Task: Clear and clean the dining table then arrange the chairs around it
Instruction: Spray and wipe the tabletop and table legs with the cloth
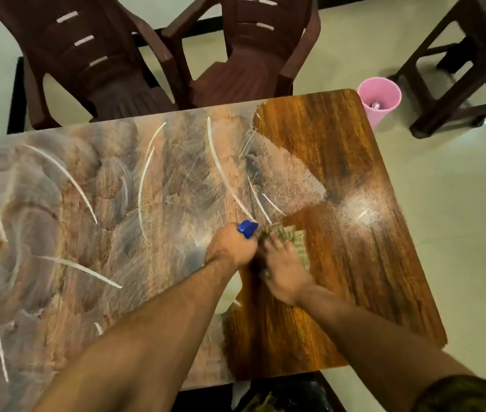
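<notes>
The wooden dining table (pixel 354 162) fills the view; its left and middle parts are smeared with whitish cleaner streaks, and its right part shows dark and glossy. My left hand (pixel 230 248) grips a spray bottle with a blue nozzle (pixel 247 228); the white body shows below my wrist. Just right of it, my right hand (pixel 283 275) presses flat on a folded cloth (pixel 295 237) on the tabletop, blurred by motion. Two brown plastic chairs (pixel 93 55) (pixel 253 55) stand at the table's far side.
A pink bin (pixel 380 98) with something inside stands on the pale tiled floor off the table's far right corner. A dark wooden stool (pixel 473 55) stands further right. Something dark lies on the floor below the table's near edge (pixel 289 394).
</notes>
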